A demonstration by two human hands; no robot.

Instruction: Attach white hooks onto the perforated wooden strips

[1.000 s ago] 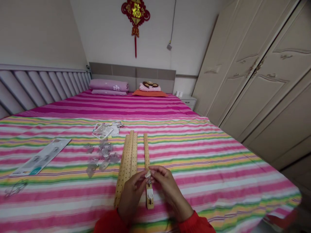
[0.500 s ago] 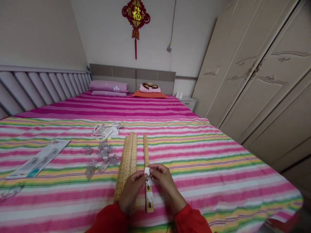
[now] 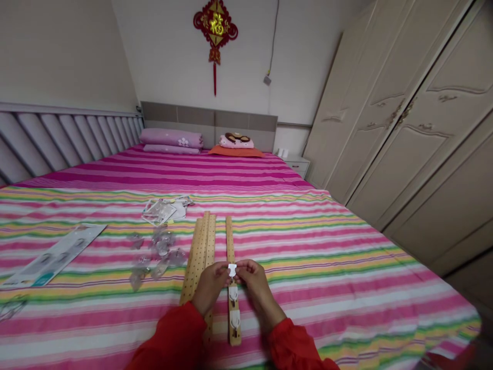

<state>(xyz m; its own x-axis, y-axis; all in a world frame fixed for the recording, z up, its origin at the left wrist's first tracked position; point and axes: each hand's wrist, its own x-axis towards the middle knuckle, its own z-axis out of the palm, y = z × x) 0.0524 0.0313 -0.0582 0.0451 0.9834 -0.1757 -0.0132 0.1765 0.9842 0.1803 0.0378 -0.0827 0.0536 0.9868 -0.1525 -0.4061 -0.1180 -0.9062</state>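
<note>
A narrow wooden strip with holes lies lengthwise on the bed. Over its middle, my left hand and my right hand pinch a small white hook from both sides. Whether that hook touches the wood I cannot tell. Nearer to me, two more white hooks sit on the same strip, a middle hook and a near hook. Left of it lie several perforated wooden strips side by side, partly covered by my left hand and sleeve.
Small clear plastic packs are scattered left of the strips, with flat white packaging behind them. A long printed card and a thin wire-like item lie farther left. The striped sheet is wrinkled.
The white hook between my fingers has turned so that its broad face shows more. My fingers have shifted to grip its two sides. The camera view has moved slightly.
</note>
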